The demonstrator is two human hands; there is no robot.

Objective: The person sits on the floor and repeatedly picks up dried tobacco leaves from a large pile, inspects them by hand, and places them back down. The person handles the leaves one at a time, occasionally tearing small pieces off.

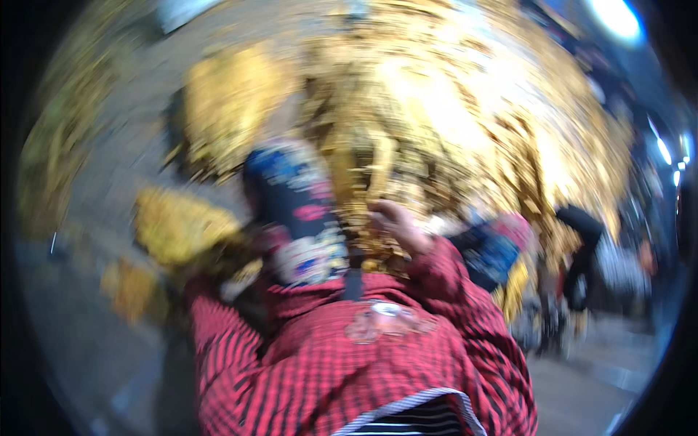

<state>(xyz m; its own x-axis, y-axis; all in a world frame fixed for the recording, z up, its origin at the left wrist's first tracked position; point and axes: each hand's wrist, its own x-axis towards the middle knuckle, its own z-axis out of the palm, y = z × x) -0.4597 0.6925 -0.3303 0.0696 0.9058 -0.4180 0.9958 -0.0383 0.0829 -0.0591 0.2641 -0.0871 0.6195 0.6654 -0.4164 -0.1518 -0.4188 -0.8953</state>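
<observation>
The whole view is smeared by motion. My right hand (397, 222), its fingers curled, is between my knees at the near edge of a large heap of dried yellow leaves (436, 109). A pale curved leaf or strip (383, 161) rises just beyond it; whether the fingers grip anything is too blurred to tell. My left sleeve (221, 321), red and black checked, reaches down beside my flower-patterned trouser leg (297, 212). The left hand itself cannot be made out in the dark blur there. Close to that sleeve's end lies a bundle of yellow leaves (180, 223).
A bigger leaf bundle (234, 103) sits on the grey floor (125, 147) ahead on the left. Another small bundle (131, 289) is near my left side. Along the far left runs a strip of leaves (65, 141). A person's dark sleeve (583, 223) shows at the right.
</observation>
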